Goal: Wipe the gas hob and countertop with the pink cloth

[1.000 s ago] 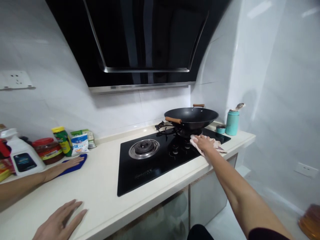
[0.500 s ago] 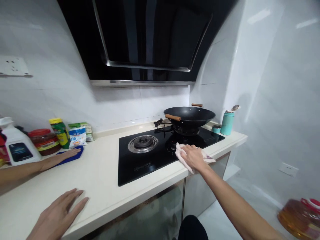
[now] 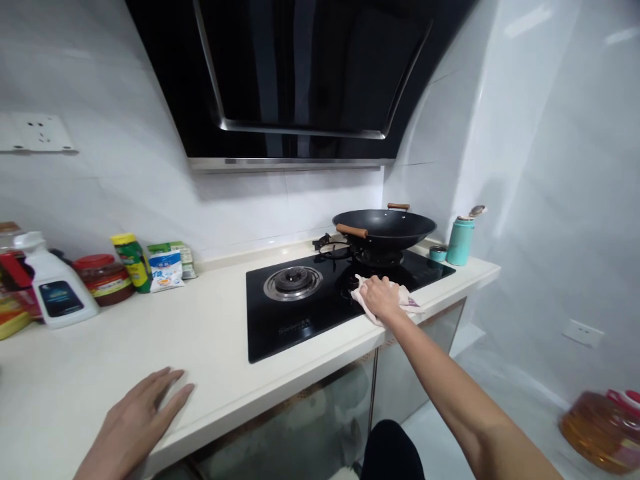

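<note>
My right hand [image 3: 382, 297] grips a white cloth [image 3: 369, 309] and presses it on the front of the black glass gas hob [image 3: 295, 333]. Part of the cloth spreads past the fingers toward the hob's front edge. Resting on the pale countertop [image 3: 215, 313], left of the hob, my left hand [image 3: 137, 417] is empty with its fingers apart. Behind the cloth, a black wok [image 3: 383, 225] with wooden handles sits over the right burner. The left burner [image 3: 293, 283] is uncovered.
A turquoise jar [image 3: 461, 241] with a spoon stands right of the wok beside its lid [image 3: 438, 253]. Leftward are a white bottle [image 3: 57, 287], a red-lidded jar [image 3: 103, 279], a yellow-capped container [image 3: 133, 262] and packets [image 3: 167, 270]. A range hood [image 3: 300, 80] hangs above.
My right hand has slid the cloth slightly left and back on the hob. Another person's hand with a blue cloth has left the counter at the left. My left hand stays on the counter.
</note>
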Demonstrator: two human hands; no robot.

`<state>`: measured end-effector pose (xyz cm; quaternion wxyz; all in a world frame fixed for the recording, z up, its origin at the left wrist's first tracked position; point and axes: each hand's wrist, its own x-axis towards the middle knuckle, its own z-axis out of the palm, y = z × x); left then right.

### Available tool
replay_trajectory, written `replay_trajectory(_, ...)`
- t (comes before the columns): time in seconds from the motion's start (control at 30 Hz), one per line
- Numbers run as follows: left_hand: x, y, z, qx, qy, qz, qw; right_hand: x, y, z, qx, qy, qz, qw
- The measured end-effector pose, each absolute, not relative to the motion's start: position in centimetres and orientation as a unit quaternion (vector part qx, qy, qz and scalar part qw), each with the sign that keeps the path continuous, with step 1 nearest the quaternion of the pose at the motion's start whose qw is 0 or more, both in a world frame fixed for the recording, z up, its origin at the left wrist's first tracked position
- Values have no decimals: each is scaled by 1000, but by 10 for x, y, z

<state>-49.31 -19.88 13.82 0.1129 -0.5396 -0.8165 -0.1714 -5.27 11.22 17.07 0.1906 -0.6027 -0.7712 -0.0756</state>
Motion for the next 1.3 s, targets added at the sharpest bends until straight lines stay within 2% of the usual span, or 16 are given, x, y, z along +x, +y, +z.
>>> replay_trajectory(0.33,-474,-204,143,-551,-808,-166,127,-99,33,160,-531,-820,-78,199)
replay_trajectory(0.57,-473,-207,139,-543,-808,-200,109,-181,25,180,-459,-873,2,168)
replay_trajectory(0.77,-478,-208,135,-553,-794,-226,109,-250,-22,182,-318,-932,58,165)
replay_trajectory(0.9,-478,-208,139,-557,-784,-253,106,-279,-71,172,-197,-959,42,201)
replay_trajectory(1.07,-473,-210,148,-554,-777,-281,101,-262,-93,168,-117,-964,45,234)
replay_trajectory(1.3,-470,-211,150,-528,-799,-278,79,-195,-84,160,-145,-944,20,297)
